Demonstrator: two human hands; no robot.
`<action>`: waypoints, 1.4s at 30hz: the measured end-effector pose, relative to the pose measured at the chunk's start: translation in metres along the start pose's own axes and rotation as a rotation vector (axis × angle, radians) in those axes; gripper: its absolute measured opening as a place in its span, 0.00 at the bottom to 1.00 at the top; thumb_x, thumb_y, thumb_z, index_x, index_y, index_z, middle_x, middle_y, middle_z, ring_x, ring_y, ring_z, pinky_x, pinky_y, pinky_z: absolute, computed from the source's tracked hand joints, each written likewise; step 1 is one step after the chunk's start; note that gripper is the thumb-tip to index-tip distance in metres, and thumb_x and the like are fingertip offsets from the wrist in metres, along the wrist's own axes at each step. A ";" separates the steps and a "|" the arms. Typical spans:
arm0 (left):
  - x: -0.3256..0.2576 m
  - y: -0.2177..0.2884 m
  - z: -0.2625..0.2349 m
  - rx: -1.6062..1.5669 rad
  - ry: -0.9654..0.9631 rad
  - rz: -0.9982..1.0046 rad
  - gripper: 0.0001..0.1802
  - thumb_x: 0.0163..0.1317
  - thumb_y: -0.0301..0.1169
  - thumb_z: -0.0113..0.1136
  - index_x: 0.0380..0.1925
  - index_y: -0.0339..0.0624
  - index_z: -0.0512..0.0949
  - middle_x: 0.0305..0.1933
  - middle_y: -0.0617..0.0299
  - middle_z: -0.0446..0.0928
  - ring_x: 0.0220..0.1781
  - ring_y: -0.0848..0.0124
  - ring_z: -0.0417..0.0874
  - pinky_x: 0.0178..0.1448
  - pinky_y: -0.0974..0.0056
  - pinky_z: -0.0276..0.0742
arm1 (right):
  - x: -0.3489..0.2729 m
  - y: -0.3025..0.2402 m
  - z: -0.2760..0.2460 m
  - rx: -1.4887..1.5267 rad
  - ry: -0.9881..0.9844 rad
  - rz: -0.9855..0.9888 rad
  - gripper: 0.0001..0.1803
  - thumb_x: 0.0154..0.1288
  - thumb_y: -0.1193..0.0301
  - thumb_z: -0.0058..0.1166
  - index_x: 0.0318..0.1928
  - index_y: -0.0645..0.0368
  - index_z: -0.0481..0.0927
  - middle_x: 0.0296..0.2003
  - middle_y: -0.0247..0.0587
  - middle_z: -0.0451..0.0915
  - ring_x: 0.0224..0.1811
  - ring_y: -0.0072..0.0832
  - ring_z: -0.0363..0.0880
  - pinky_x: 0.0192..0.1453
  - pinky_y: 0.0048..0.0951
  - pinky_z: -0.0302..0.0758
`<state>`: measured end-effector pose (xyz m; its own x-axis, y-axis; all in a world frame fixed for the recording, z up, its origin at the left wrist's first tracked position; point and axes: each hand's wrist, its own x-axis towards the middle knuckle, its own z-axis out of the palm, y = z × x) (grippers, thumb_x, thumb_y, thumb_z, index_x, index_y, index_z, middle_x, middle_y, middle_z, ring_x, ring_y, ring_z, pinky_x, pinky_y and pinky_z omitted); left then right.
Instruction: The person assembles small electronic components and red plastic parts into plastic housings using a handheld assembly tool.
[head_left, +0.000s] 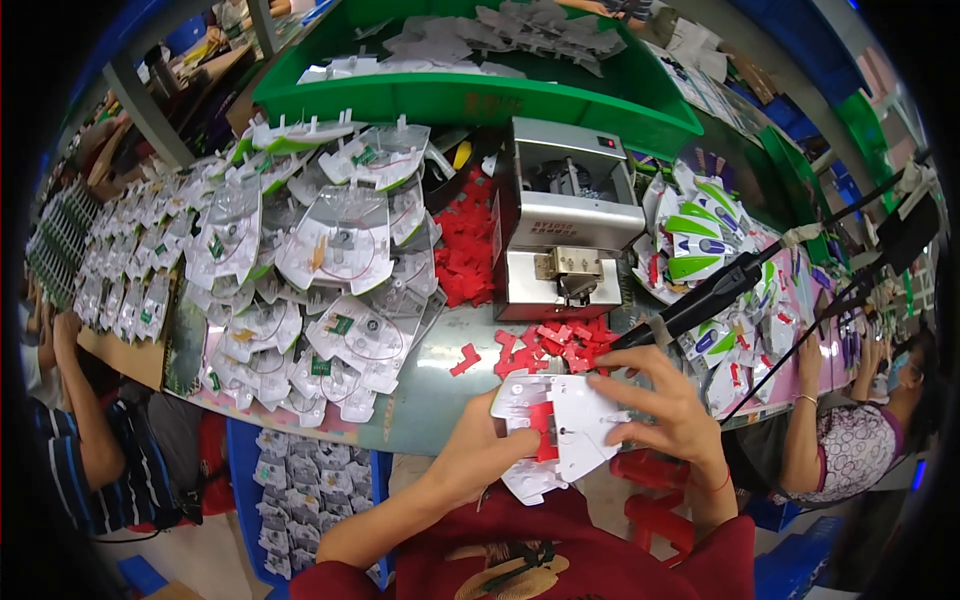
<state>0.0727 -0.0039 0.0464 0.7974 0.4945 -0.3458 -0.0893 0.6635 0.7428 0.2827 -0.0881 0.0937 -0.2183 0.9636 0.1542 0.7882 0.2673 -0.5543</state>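
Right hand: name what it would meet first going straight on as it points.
The right hand would first meet the white shell, which it seems to touch now; beyond, perhaps red pieces, though depth is unclear.

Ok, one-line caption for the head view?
Both hands hold a white plastic part, a red piece against it, near loose red pieces and a metal machine.
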 end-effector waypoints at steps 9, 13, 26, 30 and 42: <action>-0.003 -0.004 -0.001 0.332 0.066 0.211 0.26 0.46 0.22 0.50 0.50 0.30 0.66 0.39 0.58 0.74 0.40 0.76 0.73 0.45 0.70 0.71 | 0.004 -0.017 0.028 0.127 0.028 0.057 0.44 0.39 0.59 0.65 0.58 0.59 0.63 0.57 0.54 0.60 0.55 0.47 0.65 0.55 0.38 0.66; 0.001 -0.008 0.001 0.304 0.105 0.238 0.27 0.46 0.22 0.49 0.51 0.30 0.66 0.40 0.57 0.74 0.40 0.75 0.73 0.45 0.70 0.71 | 0.002 -0.013 0.047 0.080 0.104 0.066 0.43 0.40 0.64 0.64 0.59 0.59 0.61 0.57 0.55 0.59 0.54 0.48 0.65 0.53 0.38 0.68; 0.018 -0.027 -0.014 0.153 0.095 0.083 0.18 0.43 0.22 0.64 0.38 0.32 0.74 0.33 0.59 0.77 0.32 0.73 0.78 0.37 0.69 0.74 | -0.025 0.017 0.054 0.318 0.461 0.117 0.33 0.48 0.70 0.60 0.57 0.61 0.65 0.53 0.49 0.65 0.53 0.36 0.67 0.46 0.28 0.71; 0.023 -0.038 -0.025 -0.057 0.187 0.016 0.20 0.41 0.17 0.62 0.39 0.32 0.72 0.36 0.58 0.76 0.35 0.69 0.79 0.40 0.67 0.75 | -0.046 0.054 0.057 0.568 1.130 0.351 0.32 0.54 0.79 0.52 0.61 0.60 0.58 0.54 0.45 0.65 0.50 0.28 0.68 0.42 0.25 0.71; 0.020 -0.047 -0.028 -0.180 0.269 -0.006 0.26 0.43 0.17 0.60 0.47 0.34 0.67 0.43 0.56 0.74 0.44 0.67 0.77 0.48 0.65 0.73 | 0.021 0.070 0.069 1.165 0.999 0.385 0.10 0.54 0.76 0.52 0.36 0.65 0.68 0.28 0.43 0.73 0.16 0.23 0.70 0.20 0.25 0.69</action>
<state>0.0760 -0.0093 -0.0119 0.6138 0.6049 -0.5073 -0.2079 0.7438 0.6353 0.2937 -0.0493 0.0015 0.7038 0.7082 0.0552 -0.2542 0.3236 -0.9114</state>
